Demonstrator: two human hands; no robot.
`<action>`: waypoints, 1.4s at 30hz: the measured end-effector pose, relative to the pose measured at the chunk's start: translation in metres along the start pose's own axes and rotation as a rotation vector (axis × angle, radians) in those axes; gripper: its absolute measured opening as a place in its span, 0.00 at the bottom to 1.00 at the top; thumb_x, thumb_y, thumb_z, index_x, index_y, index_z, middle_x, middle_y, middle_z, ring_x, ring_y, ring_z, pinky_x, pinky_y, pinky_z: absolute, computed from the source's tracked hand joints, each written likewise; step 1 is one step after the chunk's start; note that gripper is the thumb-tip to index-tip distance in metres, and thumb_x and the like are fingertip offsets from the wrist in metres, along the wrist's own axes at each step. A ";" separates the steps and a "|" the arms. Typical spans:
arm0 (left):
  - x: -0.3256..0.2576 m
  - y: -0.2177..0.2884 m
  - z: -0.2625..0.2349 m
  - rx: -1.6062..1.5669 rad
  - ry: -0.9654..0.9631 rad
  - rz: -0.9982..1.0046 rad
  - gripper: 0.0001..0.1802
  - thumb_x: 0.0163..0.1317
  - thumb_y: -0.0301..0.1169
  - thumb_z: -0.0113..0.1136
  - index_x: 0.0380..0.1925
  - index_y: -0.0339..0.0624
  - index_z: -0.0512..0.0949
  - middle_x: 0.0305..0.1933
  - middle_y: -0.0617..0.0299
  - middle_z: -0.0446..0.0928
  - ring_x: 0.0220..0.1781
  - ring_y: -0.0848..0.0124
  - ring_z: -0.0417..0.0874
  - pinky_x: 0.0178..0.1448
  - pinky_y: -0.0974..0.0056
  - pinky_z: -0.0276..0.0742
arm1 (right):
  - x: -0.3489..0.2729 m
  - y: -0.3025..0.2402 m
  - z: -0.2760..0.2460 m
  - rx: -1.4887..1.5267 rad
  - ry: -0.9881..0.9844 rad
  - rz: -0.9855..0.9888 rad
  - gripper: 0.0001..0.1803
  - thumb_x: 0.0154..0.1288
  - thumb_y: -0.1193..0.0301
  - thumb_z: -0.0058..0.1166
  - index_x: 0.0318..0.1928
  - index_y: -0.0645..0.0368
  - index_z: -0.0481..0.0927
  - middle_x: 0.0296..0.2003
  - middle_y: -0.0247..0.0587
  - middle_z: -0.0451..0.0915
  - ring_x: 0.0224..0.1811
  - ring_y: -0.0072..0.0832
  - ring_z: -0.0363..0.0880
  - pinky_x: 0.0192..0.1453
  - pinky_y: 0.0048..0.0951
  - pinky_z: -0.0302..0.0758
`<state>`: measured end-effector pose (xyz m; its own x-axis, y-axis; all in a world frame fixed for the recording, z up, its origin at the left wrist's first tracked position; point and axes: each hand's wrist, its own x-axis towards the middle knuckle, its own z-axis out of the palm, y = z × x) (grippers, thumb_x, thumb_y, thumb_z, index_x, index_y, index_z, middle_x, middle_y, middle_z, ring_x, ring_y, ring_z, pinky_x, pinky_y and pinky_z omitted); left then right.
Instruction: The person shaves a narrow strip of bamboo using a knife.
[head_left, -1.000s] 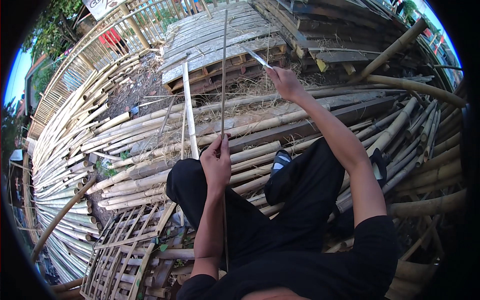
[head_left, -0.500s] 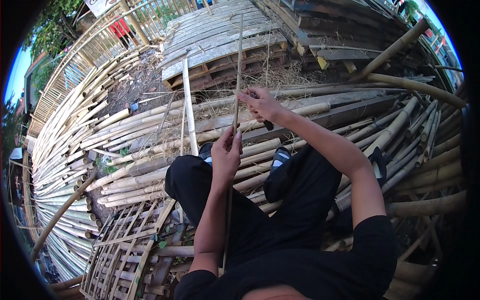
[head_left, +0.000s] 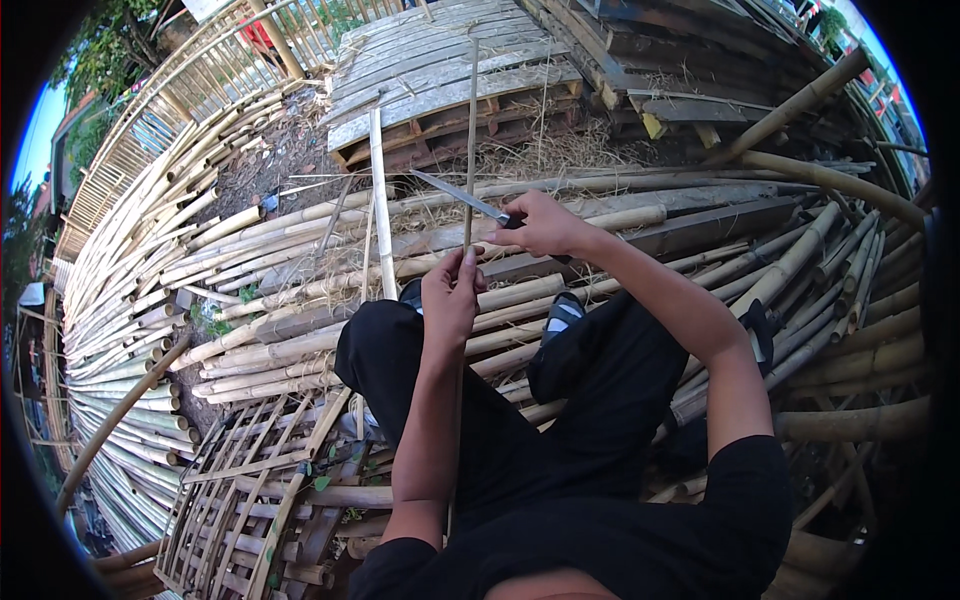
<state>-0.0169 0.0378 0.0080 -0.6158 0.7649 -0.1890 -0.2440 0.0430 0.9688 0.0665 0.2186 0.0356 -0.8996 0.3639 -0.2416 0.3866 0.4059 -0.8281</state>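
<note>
Outdoor yard, ground covered with stacked bamboo poles [head_left: 250, 290]; a pallet [head_left: 450, 80] of weathered planks lies beyond, a woven lattice panel [head_left: 250, 500] at lower left, a fence [head_left: 200, 70] at the upper left; the person sits on the poles, legs in black trousers [head_left: 560, 400]. Left hand [head_left: 450, 295] is closed around a thin bamboo strip [head_left: 470, 140], held near upright, running from above the hand down past the forearm. Right hand [head_left: 540, 225] is closed on the handle of a knife [head_left: 460, 197]; blade points left and lies across the strip just above the left hand, touching it; the two hands sit close together, in front of the knees.
</note>
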 end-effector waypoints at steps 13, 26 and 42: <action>0.001 0.004 -0.002 -0.007 0.047 0.017 0.14 0.73 0.33 0.50 0.47 0.34 0.78 0.20 0.75 0.63 0.20 0.87 0.58 0.22 0.76 0.50 | 0.000 0.001 0.008 -0.435 0.146 -0.148 0.24 0.68 0.51 0.49 0.39 0.63 0.79 0.28 0.54 0.81 0.35 0.53 0.80 0.42 0.47 0.75; -0.002 0.001 0.009 0.421 0.271 0.258 0.13 0.69 0.29 0.54 0.48 0.31 0.80 0.17 0.63 0.63 0.21 0.82 0.59 0.24 0.70 0.59 | 0.005 0.015 0.034 -0.556 0.228 -0.064 0.14 0.55 0.66 0.53 0.27 0.66 0.81 0.28 0.60 0.81 0.36 0.53 0.82 0.46 0.48 0.78; -0.003 0.004 0.013 0.498 0.257 0.304 0.15 0.70 0.28 0.53 0.50 0.28 0.78 0.16 0.63 0.62 0.21 0.80 0.58 0.23 0.69 0.59 | 0.039 0.023 0.003 -0.680 0.357 0.062 0.12 0.55 0.66 0.53 0.34 0.60 0.84 0.31 0.55 0.83 0.38 0.49 0.83 0.45 0.45 0.80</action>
<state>-0.0064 0.0438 0.0142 -0.7781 0.6139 0.1335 0.3094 0.1895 0.9319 0.0395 0.2393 0.0053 -0.7966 0.6044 -0.0041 0.5781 0.7598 -0.2974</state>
